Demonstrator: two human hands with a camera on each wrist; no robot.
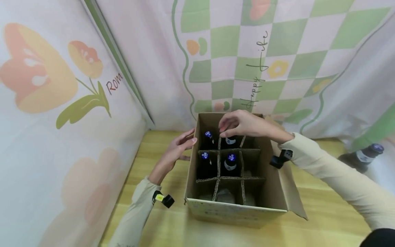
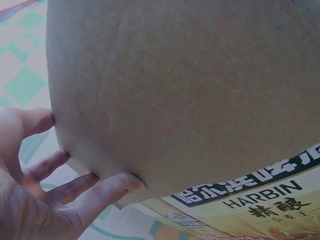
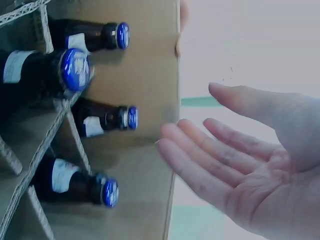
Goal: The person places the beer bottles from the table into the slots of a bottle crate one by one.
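Note:
An open cardboard box (image 1: pixel 236 214) with cardboard dividers (image 1: pixel 219 164) holds several dark bottles with blue caps, among them a front bottle (image 1: pixel 230 164) and a back-left bottle (image 1: pixel 208 135). My right hand (image 1: pixel 243 124) hovers over the back row, above a bottle (image 1: pixel 230 140) that it partly hides. The right wrist view shows that hand's fingers (image 3: pixel 215 160) spread loosely with nothing between them. My left hand (image 1: pixel 176 151) rests against the box's left side. In the left wrist view its fingertips touch the edge of a plain cardboard panel (image 2: pixel 175 100).
Another dark bottle (image 1: pixel 365 157) with a blue cap stands on the wooden table (image 1: pixel 333 192) at the right, partly behind my right sleeve. A box flap (image 1: pixel 293 192) sticks out to the right. Printed curtains (image 1: pixel 148 51) hang behind and to the left.

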